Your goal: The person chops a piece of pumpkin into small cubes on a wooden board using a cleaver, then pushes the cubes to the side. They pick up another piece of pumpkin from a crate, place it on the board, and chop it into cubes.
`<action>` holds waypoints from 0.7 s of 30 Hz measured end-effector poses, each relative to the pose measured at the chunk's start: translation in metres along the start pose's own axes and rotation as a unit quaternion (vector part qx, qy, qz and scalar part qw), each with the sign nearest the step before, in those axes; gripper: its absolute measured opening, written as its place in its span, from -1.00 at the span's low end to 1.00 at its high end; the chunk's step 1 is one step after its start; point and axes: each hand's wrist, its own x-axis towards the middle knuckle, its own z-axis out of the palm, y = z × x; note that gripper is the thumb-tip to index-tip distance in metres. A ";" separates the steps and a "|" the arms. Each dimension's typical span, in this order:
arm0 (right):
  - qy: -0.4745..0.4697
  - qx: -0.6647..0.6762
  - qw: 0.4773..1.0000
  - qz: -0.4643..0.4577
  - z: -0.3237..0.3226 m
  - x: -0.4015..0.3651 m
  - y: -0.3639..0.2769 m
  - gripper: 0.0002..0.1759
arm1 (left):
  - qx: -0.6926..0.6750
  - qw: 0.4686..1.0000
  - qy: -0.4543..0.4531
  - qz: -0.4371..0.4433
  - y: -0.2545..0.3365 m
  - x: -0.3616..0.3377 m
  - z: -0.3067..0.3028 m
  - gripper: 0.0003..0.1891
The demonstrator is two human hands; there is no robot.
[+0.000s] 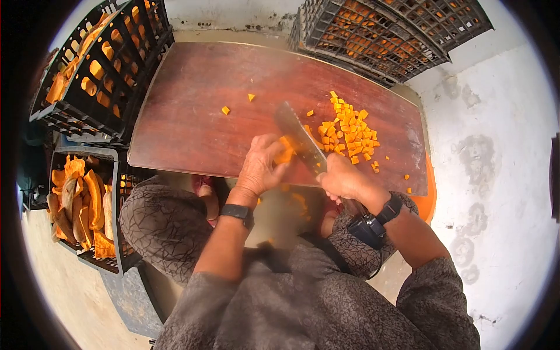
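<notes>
My right hand (345,177) is wrapped round the handle of a cleaver (298,134), whose broad blade points up and to the left over the board. Just left of the blade, my left hand (263,162) grips an orange pumpkin piece (285,150) with bent fingers. The piece is blurred and partly covered by the fingers. To the right of the blade lies a loose pile of diced pumpkin (350,131) on the reddish-brown board (198,105). Stray cubes, such as one pumpkin cube (226,110), lie apart on the far left side.
A black crate (125,70) with pumpkin pieces stands at the board's left end. Below it, another crate (118,221) holds long pumpkin slices (93,201). Stacked black crates (373,44) stand behind the board. An orange rim (430,192) shows under the right edge, near a white wall (496,175).
</notes>
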 end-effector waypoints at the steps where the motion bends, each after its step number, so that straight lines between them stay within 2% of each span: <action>1: -0.002 -0.007 1.000 0.002 0.000 0.004 -0.001 -0.77 | -0.001 1.000 0.000 -0.002 0.001 0.000 0.000 -0.65; 6: 0.012 -0.029 0.999 0.007 0.006 0.011 -0.012 -0.76 | -0.001 1.000 -0.003 -0.008 0.003 0.003 0.000 -0.66; 8: 0.037 -0.046 0.998 -0.015 0.009 0.017 -0.014 -0.86 | 0.000 1.000 -0.009 -0.012 0.001 0.003 0.001 -0.65; 11: 0.058 -0.062 0.996 -0.029 0.011 0.028 -0.028 -0.85 | 0.002 1.000 -0.012 -0.012 0.001 0.001 0.005 -0.64; 21: 0.035 -0.070 0.997 -0.023 0.004 0.019 -0.020 -0.85 | 0.045 0.999 0.012 0.007 0.005 -0.002 0.011 -0.63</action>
